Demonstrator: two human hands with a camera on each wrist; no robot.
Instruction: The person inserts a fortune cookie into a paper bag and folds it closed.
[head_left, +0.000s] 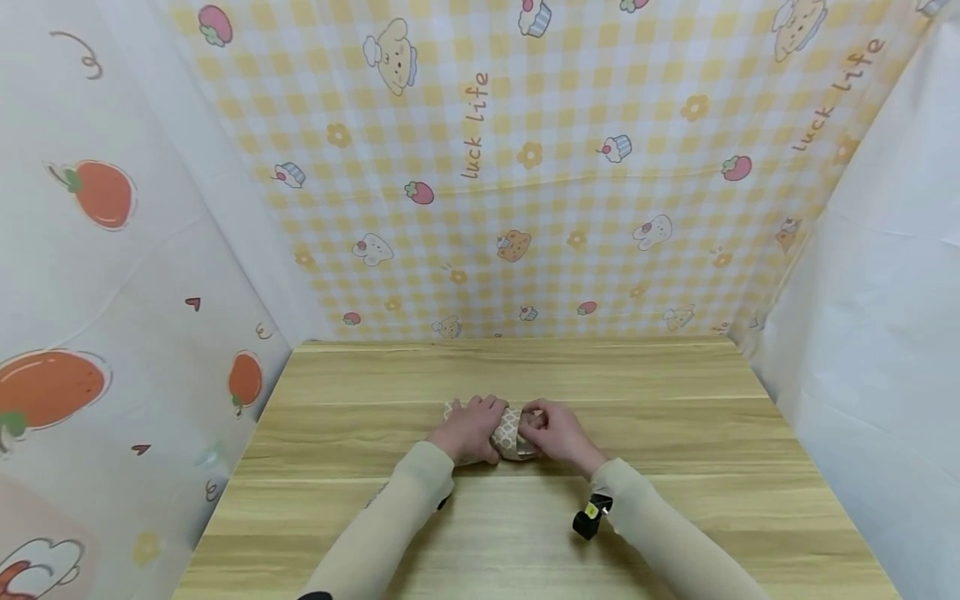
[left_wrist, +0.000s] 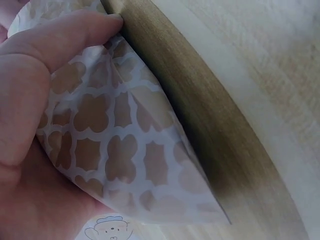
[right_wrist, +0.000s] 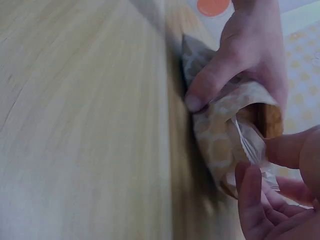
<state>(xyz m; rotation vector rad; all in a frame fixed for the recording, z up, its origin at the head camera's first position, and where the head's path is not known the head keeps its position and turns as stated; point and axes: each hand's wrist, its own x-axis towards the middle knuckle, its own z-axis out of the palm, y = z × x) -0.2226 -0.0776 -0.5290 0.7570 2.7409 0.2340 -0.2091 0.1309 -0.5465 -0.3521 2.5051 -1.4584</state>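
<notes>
A tan paper bag [head_left: 507, 435] with a white lattice print lies on its side on the table, its mouth facing right. My left hand [head_left: 468, 429] grips the bag's body from above; the thumb lies across the print [left_wrist: 120, 145] in the left wrist view. At the open mouth, my right hand [head_left: 562, 437] pinches a crinkled clear plastic wrapper [right_wrist: 250, 145] between thumb and fingers. Part of this wrapper is inside the bag, and what it contains is hidden. The brown inner wall of the bag shows in the right wrist view.
The wood-grain table [head_left: 360, 375] runs back to a yellow checked cloth [head_left: 480, 200] with cartoon prints. White sheets hang along the left side [head_left: 172, 275] and the right side [head_left: 877, 317]. A small black camera [head_left: 587, 522] sits at the right wrist.
</notes>
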